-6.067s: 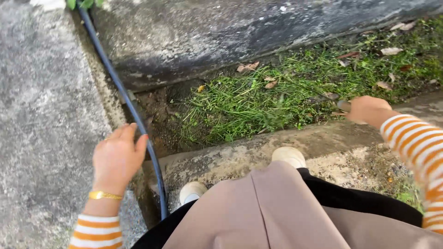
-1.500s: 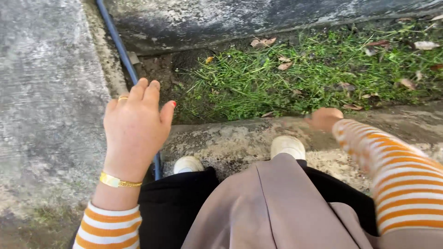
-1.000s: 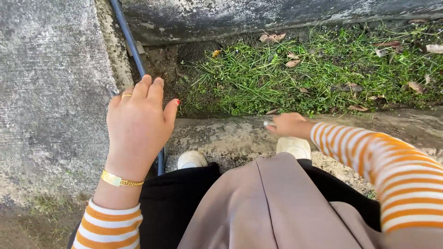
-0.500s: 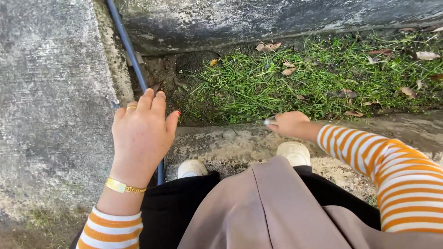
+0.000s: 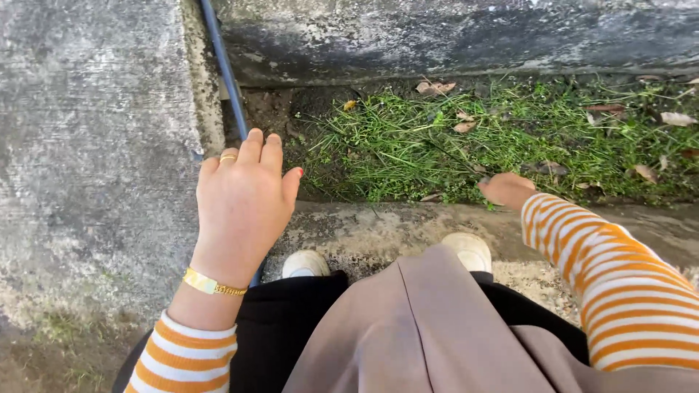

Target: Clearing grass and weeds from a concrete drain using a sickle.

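My left hand [image 5: 244, 200] hovers flat with its fingers stretched out, holding nothing, above a dark blue pipe [image 5: 226, 73] that runs along a concrete slab [image 5: 87, 145]. It wears a gold ring and a gold bracelet. My right hand [image 5: 507, 191] is curled shut at the near edge of a strip of grass [image 5: 437, 145]. Only a small dark tip of a tool [image 5: 484, 180] shows at its left side. Both sleeves are striped orange and white.
A low concrete curb [image 5: 378, 225] runs in front of my two pale shoes [image 5: 306, 263]. A stained concrete wall [image 5: 437, 36] borders the grass at the back. Dry leaves [image 5: 435, 87] lie in the grass, with bare soil [image 5: 269, 109] beside the pipe.
My right hand has moved right along the grass edge, and the tool's grey tip is now mostly hidden. My left hand has stayed raised over the pipe.
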